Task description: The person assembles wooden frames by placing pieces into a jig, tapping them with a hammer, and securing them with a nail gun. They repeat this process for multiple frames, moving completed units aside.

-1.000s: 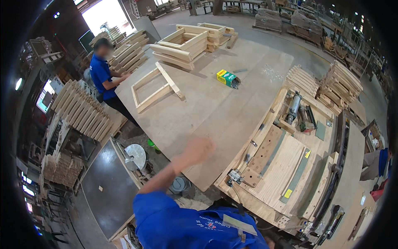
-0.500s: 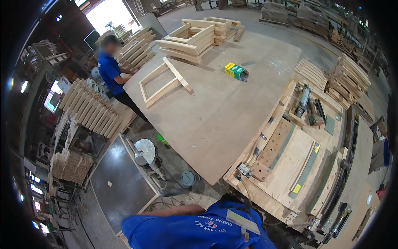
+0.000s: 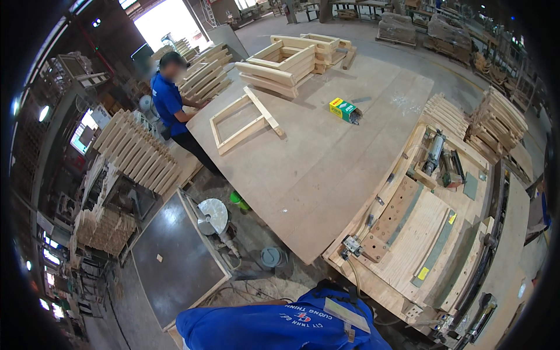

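Neither of my hands shows; only a thin strip of bare forearm (image 3: 271, 302) appears above my blue shirt (image 3: 262, 326) at the bottom edge. In front of me stands a large brown tabletop (image 3: 303, 192). On its left part lies an open wooden frame (image 3: 265, 112), one bar jutting past its corner. A yellow and green box (image 3: 344, 109), its end open on dark contents, rests farther right. More pale wooden frames (image 3: 268, 76) are stacked at the far edge. Close on my right is a wooden jig (image 3: 417, 227) with metal clamps and green strips.
A dark-topped table (image 3: 175, 256) stands at the left, with a round saw blade (image 3: 213, 217) beside it. A grey bucket (image 3: 272, 256) sits on the floor, near hoses. Across the tabletop stands a co-worker in blue (image 3: 168, 96). Stacked slats (image 3: 137, 149) flank the left side.
The whole view has shifted, so the tables and frames sit slightly lower and farther right. Less of my forearm shows than before. The loose frame and the box keep their places on the tabletop.
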The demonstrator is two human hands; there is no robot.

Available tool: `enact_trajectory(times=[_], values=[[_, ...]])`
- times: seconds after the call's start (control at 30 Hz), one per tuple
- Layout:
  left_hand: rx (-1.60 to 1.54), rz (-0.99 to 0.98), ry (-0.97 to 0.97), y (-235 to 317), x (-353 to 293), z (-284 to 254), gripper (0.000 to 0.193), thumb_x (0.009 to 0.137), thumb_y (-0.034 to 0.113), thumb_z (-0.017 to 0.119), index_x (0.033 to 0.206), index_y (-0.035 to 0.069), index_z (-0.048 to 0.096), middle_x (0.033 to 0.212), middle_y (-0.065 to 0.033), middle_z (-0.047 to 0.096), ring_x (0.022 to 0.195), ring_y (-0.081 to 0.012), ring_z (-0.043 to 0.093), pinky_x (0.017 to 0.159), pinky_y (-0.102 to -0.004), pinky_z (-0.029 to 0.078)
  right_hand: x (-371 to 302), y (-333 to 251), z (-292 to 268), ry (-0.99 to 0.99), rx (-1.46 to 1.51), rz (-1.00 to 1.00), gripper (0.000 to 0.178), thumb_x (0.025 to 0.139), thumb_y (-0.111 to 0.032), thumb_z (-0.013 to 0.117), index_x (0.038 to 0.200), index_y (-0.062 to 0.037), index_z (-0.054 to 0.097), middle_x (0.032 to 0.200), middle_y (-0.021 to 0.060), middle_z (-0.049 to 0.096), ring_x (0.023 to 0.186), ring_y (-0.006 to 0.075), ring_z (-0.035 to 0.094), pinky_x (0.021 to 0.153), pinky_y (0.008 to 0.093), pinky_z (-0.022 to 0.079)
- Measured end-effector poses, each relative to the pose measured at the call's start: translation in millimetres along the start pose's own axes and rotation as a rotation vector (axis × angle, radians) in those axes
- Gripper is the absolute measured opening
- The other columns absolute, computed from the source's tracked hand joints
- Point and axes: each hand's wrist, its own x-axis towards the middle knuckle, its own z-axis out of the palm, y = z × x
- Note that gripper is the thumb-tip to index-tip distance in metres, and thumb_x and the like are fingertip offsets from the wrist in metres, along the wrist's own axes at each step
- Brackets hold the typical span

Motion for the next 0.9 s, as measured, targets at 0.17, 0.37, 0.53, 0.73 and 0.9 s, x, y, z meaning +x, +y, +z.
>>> enact_trajectory(times=[0.17, 0.37, 0.53, 0.73, 0.9], values=[[-0.027, -0.018, -0.014, -1, -7, 0, 0.039, 0.090, 0.025, 0.070, 0.121, 0.003, 0.075, 0.110, -0.0228, 0.077, 0.103, -0.0333, 0.074, 0.088, -0.0455, 0.057, -3, 9, 1, -0.026, 0.021, 0.015, 0.037, 0.083, -0.031, 0.075, 0.115, -0.0123, 0.075, 0.096, 0.0212, 0.075, 0.091, 0.0401, 0.072, 0.077, 0.0503, 0.054], [-0.005, -0.043, -0.087, -1, -17, -36, 0.041, 0.089, 0.024, 0.071, 0.124, 0.002, 0.074, 0.110, -0.0228, 0.078, 0.103, -0.0310, 0.074, 0.087, -0.0441, 0.057, -21, 33, 15, -0.012, 0.109, 0.098, 0.040, 0.080, -0.030, 0.078, 0.116, -0.0146, 0.076, 0.095, 0.0191, 0.075, 0.089, 0.0384, 0.073, 0.076, 0.0498, 0.054], [-0.053, -0.112, -0.238, 31, 12, -104, 0.043, 0.092, 0.017, 0.072, 0.131, -0.001, 0.068, 0.122, -0.0147, 0.075, 0.106, -0.0215, 0.071, 0.087, -0.0383, 0.056, -91, 106, 59, 0.002, 0.370, 0.313, 0.043, 0.076, -0.029, 0.081, 0.118, -0.0166, 0.076, 0.094, 0.0173, 0.076, 0.088, 0.0370, 0.073, 0.075, 0.0493, 0.054], [-0.059, -0.033, -0.133, 56, 73, -85, 0.035, 0.100, 0.016, 0.069, 0.131, 0.000, 0.068, 0.121, -0.0133, 0.074, 0.104, -0.0194, 0.070, 0.088, -0.0342, 0.056, -151, 131, 154, -0.386, 0.093, 0.074, 0.048, 0.073, -0.028, 0.084, 0.119, -0.0189, 0.077, 0.093, 0.0152, 0.076, 0.087, 0.0354, 0.073, 0.074, 0.0488, 0.054], [0.244, -0.006, -0.196, 95, 137, -57, 0.033, 0.100, 0.016, 0.069, 0.129, 0.000, 0.069, 0.119, -0.0130, 0.074, 0.103, -0.0190, 0.070, 0.088, -0.0340, 0.056, -185, 90, 136, 0.282, 0.517, 0.090, 0.051, 0.083, -0.024, 0.077, 0.132, -0.0141, 0.069, 0.120, 0.0111, 0.073, 0.103, 0.0291, 0.068, 0.087, 0.0421, 0.054]])
